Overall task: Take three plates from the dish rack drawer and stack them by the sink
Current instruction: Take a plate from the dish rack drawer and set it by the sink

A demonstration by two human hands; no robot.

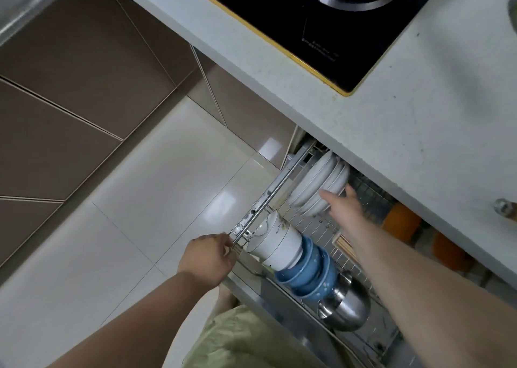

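Reaching: our right hand [340, 204], fingers spread, touches the plates [319, 188] racked right of centre
Bracing: our left hand [208, 257] grips the dish rack drawer [263, 202] rail
Done: nothing lifted yet
Left: all three plates, the stacking

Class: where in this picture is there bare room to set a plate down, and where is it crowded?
Free: counter between the hob and its front edge. Crowded: the drawer, with upright plates, bowls, a steel bowl and both hands.
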